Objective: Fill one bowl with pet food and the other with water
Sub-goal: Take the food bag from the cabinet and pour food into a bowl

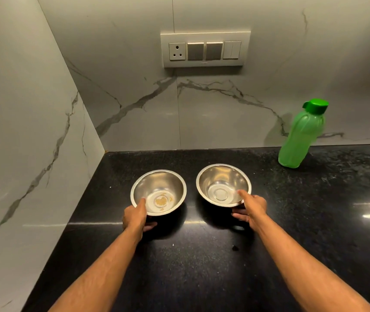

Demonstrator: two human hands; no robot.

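We see two steel bowls side by side, a little apart, on a black speckled counter [202, 262] that runs into a corner of grey-veined marble walls. The left bowl [158, 192] is round, shiny and shallow, with a rolled rim; on its flat bottom lies a small patch of yellowish-brown crumbs. The right bowl [223, 183] is of the same make and looks bare inside, with only a ring pressed into its base.

Our left hand [135, 216] grips the near-left rim of the left bowl, thumb hooked over the rim into the bowl and fingers curled beneath the outer wall. Our right hand [253, 209] grips the near-right rim of the right bowl in the same way, thumb inside and fingers wrapped underneath.

A green plastic bottle [301, 137] with a darker green cap, closed, stands far right, well apart from the bowls and near the back wall. A white switch plate [205, 49] with one socket sits on that wall, above the bowls.

The fingers of both hands are mostly hidden below the bowls; only their tips show against the dark, glossy counter. We cannot tell whether the bowls rest fully on the counter or are lifted slightly. The level of liquid in the bottle cannot be made out.
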